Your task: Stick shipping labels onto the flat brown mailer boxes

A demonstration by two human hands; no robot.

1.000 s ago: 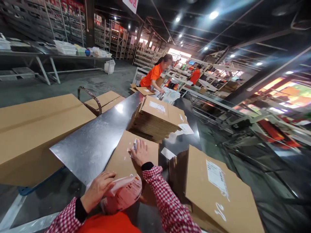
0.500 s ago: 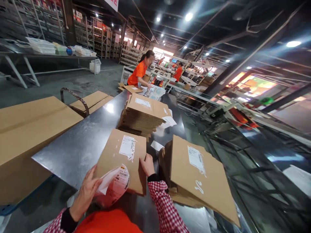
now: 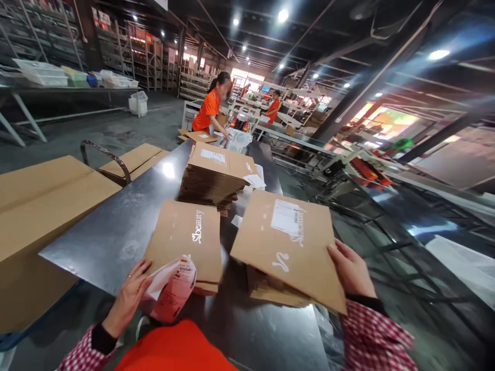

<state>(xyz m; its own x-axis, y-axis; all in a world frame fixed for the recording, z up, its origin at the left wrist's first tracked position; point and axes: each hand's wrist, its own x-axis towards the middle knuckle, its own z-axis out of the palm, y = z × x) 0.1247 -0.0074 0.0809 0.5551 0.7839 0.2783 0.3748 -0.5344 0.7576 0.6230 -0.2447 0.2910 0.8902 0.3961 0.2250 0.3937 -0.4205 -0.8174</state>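
A stack of folded cardboard boxes point(image 3: 180, 226) printed "beauty" lies in front of me on the metal table. No white label shows on its top box. At its near left corner my left hand point(image 3: 131, 291) is closed on a curled strip of printed labels point(image 3: 176, 288). Over to the right, my right hand point(image 3: 351, 268) grips the edge of a flat cardboard box point(image 3: 255, 237) bearing a white label point(image 3: 286, 217). That box lies tilted over the right-hand stack point(image 3: 270, 292), mostly covering it.
A taller stack of flat boxes point(image 3: 209, 180) stands farther back on the metal table point(image 3: 104, 232), with a labelled box on top. Large cartons point(image 3: 50, 201) sit at the left beside a curved handle point(image 3: 106, 152). A co-worker in orange point(image 3: 207, 111) leans over the table's far end.
My right hand has moved right, from the middle stack to the labelled box's right edge above the right stack. The middle stack's top box, labelled before, now shows no label. The view has shifted slightly.
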